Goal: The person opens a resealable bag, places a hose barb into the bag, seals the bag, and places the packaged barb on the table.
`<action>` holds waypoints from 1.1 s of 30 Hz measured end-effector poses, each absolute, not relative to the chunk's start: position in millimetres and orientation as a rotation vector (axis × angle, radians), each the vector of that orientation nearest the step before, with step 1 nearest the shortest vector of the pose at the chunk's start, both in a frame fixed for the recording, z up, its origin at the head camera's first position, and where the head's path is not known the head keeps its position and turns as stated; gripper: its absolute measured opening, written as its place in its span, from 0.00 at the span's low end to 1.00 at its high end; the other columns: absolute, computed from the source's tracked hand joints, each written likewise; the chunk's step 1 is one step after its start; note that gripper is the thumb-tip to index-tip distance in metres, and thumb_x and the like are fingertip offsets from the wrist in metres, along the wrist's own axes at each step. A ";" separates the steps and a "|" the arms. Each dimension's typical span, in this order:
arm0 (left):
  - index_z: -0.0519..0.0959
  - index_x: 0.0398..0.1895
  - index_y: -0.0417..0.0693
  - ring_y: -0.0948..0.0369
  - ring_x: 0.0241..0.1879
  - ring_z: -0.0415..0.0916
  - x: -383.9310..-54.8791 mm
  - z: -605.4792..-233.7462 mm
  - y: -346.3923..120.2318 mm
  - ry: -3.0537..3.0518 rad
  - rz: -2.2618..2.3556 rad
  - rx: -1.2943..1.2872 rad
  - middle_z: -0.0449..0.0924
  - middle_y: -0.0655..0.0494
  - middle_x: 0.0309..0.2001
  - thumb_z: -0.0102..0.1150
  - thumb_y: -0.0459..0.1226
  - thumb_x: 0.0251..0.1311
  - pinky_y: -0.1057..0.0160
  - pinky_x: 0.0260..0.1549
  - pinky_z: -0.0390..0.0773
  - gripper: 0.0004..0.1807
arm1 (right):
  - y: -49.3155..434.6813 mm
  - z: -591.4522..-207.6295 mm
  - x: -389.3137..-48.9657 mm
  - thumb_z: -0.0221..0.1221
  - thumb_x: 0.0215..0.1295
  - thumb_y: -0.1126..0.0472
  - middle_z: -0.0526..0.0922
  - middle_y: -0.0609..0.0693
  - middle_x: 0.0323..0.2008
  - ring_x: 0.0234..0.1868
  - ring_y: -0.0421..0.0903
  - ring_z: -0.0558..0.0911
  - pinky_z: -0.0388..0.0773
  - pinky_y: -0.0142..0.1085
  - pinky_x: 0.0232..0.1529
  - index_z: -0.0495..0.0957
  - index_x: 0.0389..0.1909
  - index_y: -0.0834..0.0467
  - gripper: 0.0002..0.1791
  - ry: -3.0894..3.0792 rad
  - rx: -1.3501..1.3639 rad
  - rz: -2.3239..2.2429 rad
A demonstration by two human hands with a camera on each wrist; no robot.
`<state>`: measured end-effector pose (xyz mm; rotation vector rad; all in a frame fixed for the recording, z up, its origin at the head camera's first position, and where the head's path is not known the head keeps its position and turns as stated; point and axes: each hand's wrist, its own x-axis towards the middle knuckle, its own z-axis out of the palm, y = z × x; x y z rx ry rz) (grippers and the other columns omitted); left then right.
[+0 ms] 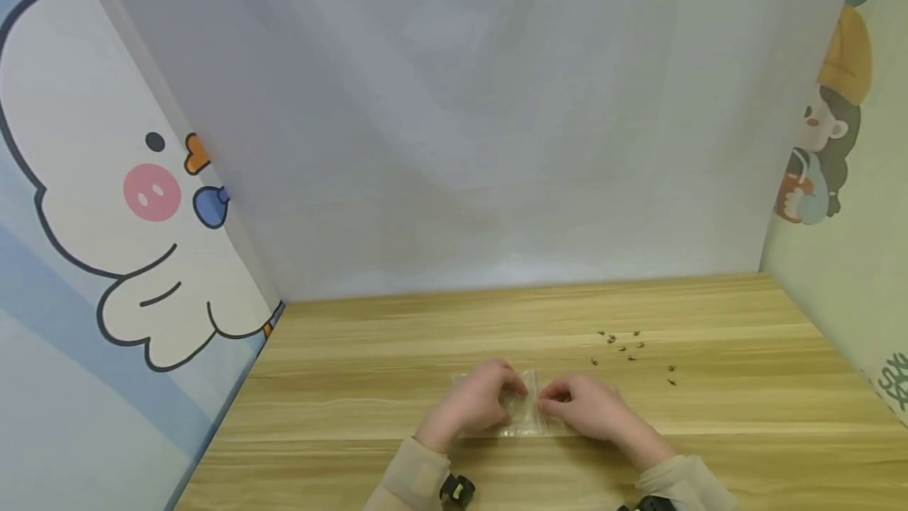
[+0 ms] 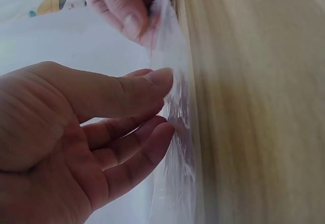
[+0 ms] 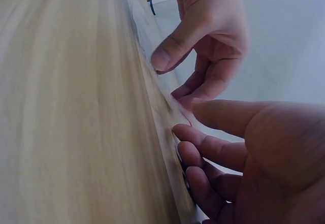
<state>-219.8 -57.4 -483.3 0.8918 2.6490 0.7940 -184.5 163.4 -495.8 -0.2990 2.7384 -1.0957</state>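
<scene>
Head view: two hands above one wood-grain tabletop [image 1: 340, 385], at its near middle. One clear plastic bag [image 1: 526, 416] lies between them; its left part is hidden under the left hand [image 1: 478, 400], its outline faint against the wood. Left thumb and fingers stand apart, tips on the film. The right hand [image 1: 585, 404] pinches the bag's right edge. Far right of the bag: small dark metallic pieces [image 1: 622, 348], count about ten, two nearly touching and hard to separate; type too small to tell. Sleeves [image 1: 411, 475]: two, both cut off at the near border. Black wrist devices [image 1: 456, 491]: two, the right one mostly cut off.

Left wrist view: left thumb and curved fingers frame a gap, fingertips touching the film. Bag runs beside the tabletop; a thin red line [image 2: 154, 33] shows near the right hand, whose upper part is cut off. Contents, if any, cannot be made out.

Right wrist view: right thumb and forefinger hold the bag's edge at the red line; remaining fingers curled, partly in shadow. Left hand farther off, cut off above, thumb and fingers apart.
</scene>
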 end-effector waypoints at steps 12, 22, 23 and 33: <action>0.87 0.36 0.41 0.67 0.29 0.77 -219.9 -488.9 -48.2 2.485 1.227 0.716 0.82 0.62 0.28 0.74 0.23 0.52 0.68 0.33 0.81 0.10 | 161.2 -496.4 -183.7 0.73 0.64 0.48 0.85 0.34 0.32 0.36 0.38 0.80 0.67 0.65 0.57 0.89 0.39 0.43 0.07 2.724 -0.334 -1.130; 0.87 0.41 0.38 0.62 0.34 0.80 -221.1 -491.3 -51.7 2.382 1.356 0.612 0.85 0.54 0.33 0.72 0.23 0.54 0.67 0.39 0.82 0.11 | 159.8 -493.0 -184.3 0.69 0.70 0.51 0.91 0.44 0.45 0.52 0.50 0.86 0.64 0.74 0.63 0.91 0.44 0.48 0.08 2.697 -0.309 -1.177; 0.87 0.41 0.38 0.62 0.34 0.80 -221.3 -491.4 -52.4 2.374 1.361 0.609 0.85 0.53 0.34 0.72 0.23 0.54 0.66 0.39 0.82 0.11 | 159.6 -493.2 -184.0 0.69 0.69 0.51 0.91 0.43 0.44 0.52 0.50 0.86 0.64 0.74 0.63 0.91 0.44 0.47 0.08 2.700 -0.313 -1.177; 0.87 0.43 0.38 0.62 0.36 0.80 -221.3 -495.0 -55.3 2.322 1.408 0.559 0.85 0.52 0.36 0.73 0.24 0.58 0.66 0.41 0.82 0.10 | 156.8 -498.9 -181.9 0.73 0.64 0.52 0.88 0.35 0.34 0.40 0.38 0.83 0.65 0.70 0.59 0.91 0.42 0.45 0.07 2.730 -0.300 -1.166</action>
